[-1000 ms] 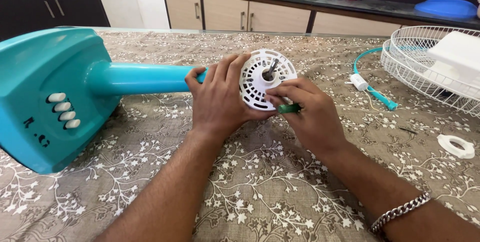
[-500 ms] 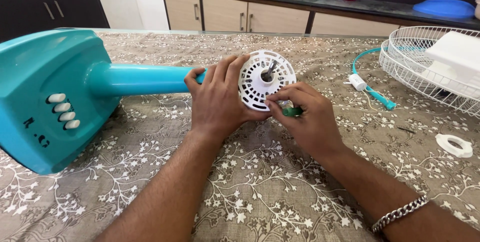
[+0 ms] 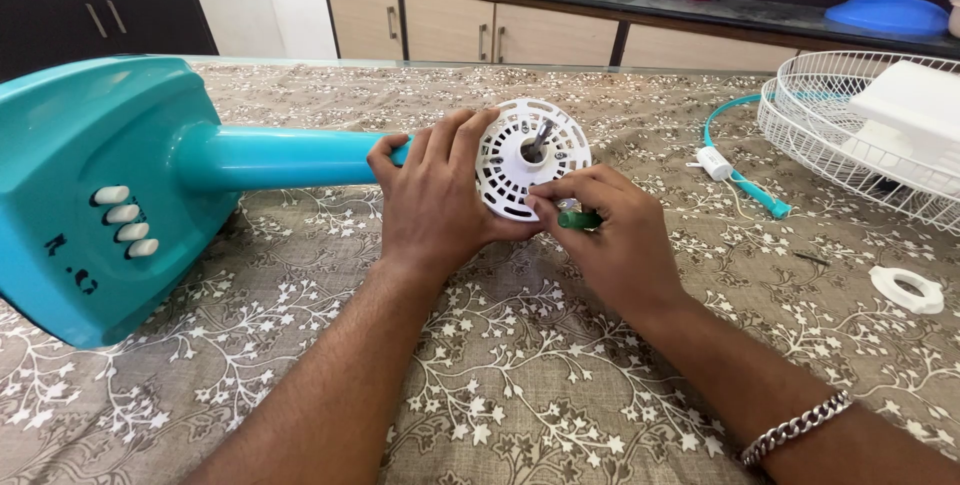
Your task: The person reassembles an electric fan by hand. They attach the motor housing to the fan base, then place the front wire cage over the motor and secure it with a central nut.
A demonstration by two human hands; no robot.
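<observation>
Head view, looking down: the left hand [image 3: 437, 195] wraps around the neck of the teal table fan, its fingers curled over the back edge of the white slotted motor housing [image 3: 530, 158] and clamping it firm. The right hand [image 3: 612, 235] pinches a small green-handled screwdriver [image 3: 578, 219] between thumb and fingertips, closed tight on the handle, with the tip set against the lower front of the housing. Whether the tip sits in a screw head I cannot tell; the fingers hide it.

The housing faces up and toward the camera, its metal shaft [image 3: 537, 137] poking out at the centre. Behind the left hand the teal stem [image 3: 285, 158] runs across to the big teal base [image 3: 90, 195], which lies on its side on the floral tablecloth [image 3: 480, 385], white push buttons showing.

To do this step well, I judge the driver should stay square to the face of the housing, pushed in firmly while it turns, so the tip does not slip out and scar the plastic. The left grip matters as much: the fan lies on its side and would roll if let loose.

Further out to the right lie a white wire guard [image 3: 830, 145], a teal cord with a white plug [image 3: 716, 162], and a white plastic ring [image 3: 907, 290], well apart from the hands.
</observation>
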